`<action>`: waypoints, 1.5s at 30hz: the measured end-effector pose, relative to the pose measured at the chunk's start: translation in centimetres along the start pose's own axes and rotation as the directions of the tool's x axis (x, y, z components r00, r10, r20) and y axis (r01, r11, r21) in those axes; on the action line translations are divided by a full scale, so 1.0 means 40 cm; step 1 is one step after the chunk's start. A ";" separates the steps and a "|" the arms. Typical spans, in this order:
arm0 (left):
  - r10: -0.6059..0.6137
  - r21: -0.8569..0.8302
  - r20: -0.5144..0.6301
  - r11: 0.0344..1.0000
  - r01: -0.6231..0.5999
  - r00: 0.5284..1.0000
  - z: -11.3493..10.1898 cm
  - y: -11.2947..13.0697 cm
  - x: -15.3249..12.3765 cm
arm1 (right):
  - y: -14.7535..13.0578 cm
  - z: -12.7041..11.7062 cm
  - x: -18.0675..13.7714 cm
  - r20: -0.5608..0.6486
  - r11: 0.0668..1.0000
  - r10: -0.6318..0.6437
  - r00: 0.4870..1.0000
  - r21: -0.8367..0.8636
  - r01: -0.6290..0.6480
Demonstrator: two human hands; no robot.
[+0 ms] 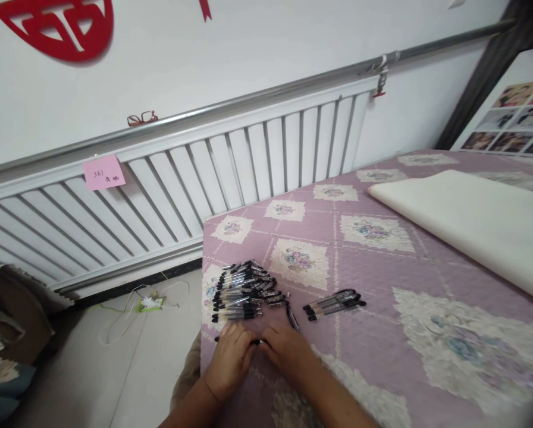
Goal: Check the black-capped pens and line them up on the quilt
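Observation:
My left hand (231,356) and my right hand (288,351) rest close together on a purple patterned bed cover (382,267), fingers curled around a thin black pen (257,342) held between them. Just beyond the hands lies a heap of several black-and-clear pens (242,291). To its right lies a smaller group of pens (335,303) side by side. One loose pen (292,316) lies just above my right hand.
A white folded sheet or pad (472,226) lies on the bed at the right. A white slatted radiator cover (181,190) with a pink note (102,172) lines the wall. Glasses (142,117) sit on the rail. Cables (146,303) lie on the floor at left.

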State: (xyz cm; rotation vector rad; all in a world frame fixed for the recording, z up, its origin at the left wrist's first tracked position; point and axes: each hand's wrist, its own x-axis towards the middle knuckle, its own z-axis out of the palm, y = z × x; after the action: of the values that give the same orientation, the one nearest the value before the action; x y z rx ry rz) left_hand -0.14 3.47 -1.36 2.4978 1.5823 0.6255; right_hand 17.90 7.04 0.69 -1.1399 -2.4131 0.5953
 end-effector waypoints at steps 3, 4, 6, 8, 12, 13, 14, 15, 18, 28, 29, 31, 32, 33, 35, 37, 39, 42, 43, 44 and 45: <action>0.012 0.003 -0.014 1.000 -0.011 1.000 0.000 0.000 0.000 | 0.001 0.003 0.000 -0.004 1.000 -0.010 1.000 0.000 0.010; 0.016 0.001 -0.017 1.000 -0.016 1.000 0.000 0.000 0.000 | 0.003 0.005 0.000 -0.011 1.000 -0.014 1.000 0.001 0.014; 0.021 0.002 -0.021 1.000 -0.021 1.000 0.000 0.000 0.000 | 0.005 0.010 0.000 -0.031 1.000 -0.014 0.999 -0.008 0.014; 0.015 0.005 -0.022 1.000 -0.015 1.000 0.000 0.000 0.000 | 0.008 0.016 0.001 -0.035 0.999 -0.013 0.999 -0.035 0.011; 0.007 -0.004 0.000 1.000 -0.007 1.000 0.004 -0.003 -0.002 | 0.008 0.022 0.002 -0.024 0.998 -0.034 0.999 -0.045 0.033; 0.007 -0.008 0.006 1.000 -0.007 1.000 0.005 -0.004 -0.002 | 0.008 0.022 0.002 -0.027 0.998 -0.039 0.999 -0.040 0.038; 0.009 -0.011 0.009 1.000 -0.009 1.000 0.005 -0.005 -0.002 | 0.010 0.022 0.003 -0.024 0.998 -0.041 0.999 -0.039 0.040; 0.008 -0.013 0.009 1.000 -0.008 1.000 0.006 -0.005 -0.002 | 0.013 0.020 0.003 -0.018 0.998 -0.037 0.999 -0.043 0.036; -0.008 -0.008 -0.014 1.000 0.007 1.000 0.007 -0.006 0.000 | 0.033 0.007 0.001 -0.009 0.998 -0.014 1.000 -0.059 0.013; -0.071 0.062 0.004 0.996 0.071 0.997 0.010 -0.007 0.005 | 0.061 -0.035 -0.016 0.007 0.994 0.010 1.000 -0.105 -0.009; -0.074 0.063 0.003 0.995 0.074 0.997 0.010 -0.008 0.005 | 0.060 -0.035 -0.017 0.022 0.994 0.013 1.000 -0.110 -0.011; -0.077 0.061 0.002 0.995 0.077 0.997 0.011 -0.008 0.004 | 0.056 -0.037 -0.017 0.043 0.994 0.020 0.999 -0.109 -0.015; -0.076 0.058 0.002 0.995 0.075 0.997 0.011 -0.008 0.004 | 0.055 -0.038 -0.017 0.045 0.994 0.027 0.999 -0.103 -0.022; -0.073 0.054 0.001 0.996 0.073 0.997 0.011 -0.008 0.004 | 0.053 -0.039 -0.016 0.040 0.995 0.034 0.999 -0.098 -0.030; -0.064 0.045 -0.004 0.997 0.064 0.998 0.010 -0.009 0.003 | 0.047 -0.040 -0.016 0.026 0.995 0.040 0.999 -0.090 -0.037; -0.060 0.041 -0.007 0.997 0.061 0.998 0.010 -0.009 0.003 | 0.043 -0.039 -0.016 0.024 0.995 0.032 0.999 -0.095 -0.029; -0.061 0.040 -0.002 0.997 0.061 0.998 0.009 -0.009 0.003 | 0.043 -0.041 -0.016 0.034 0.994 0.018 0.999 -0.104 -0.014; -0.069 0.031 -0.004 0.997 0.069 0.998 0.011 -0.009 0.004 | 0.060 -0.056 -0.018 -0.013 0.995 0.038 0.999 -0.088 -0.039; -0.070 0.027 -0.007 0.997 0.070 0.998 0.011 -0.009 0.004 | 0.071 -0.063 -0.020 -0.055 0.995 0.055 0.997 -0.077 -0.059; -0.071 0.025 -0.010 0.997 0.071 0.997 0.013 -0.010 0.005 | 0.084 -0.070 -0.022 -0.105 0.994 0.074 0.992 -0.068 -0.081; -0.072 0.022 -0.013 0.997 0.072 0.997 0.014 -0.011 0.004 | 0.097 -0.076 -0.025 -0.153 0.992 0.095 0.984 -0.070 -0.107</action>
State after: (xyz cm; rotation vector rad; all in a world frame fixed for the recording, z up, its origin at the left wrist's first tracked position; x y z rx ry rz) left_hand -0.22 3.89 -1.95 2.4450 1.6844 0.6173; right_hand 22.46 9.11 0.95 -1.2974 -2.2799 0.4329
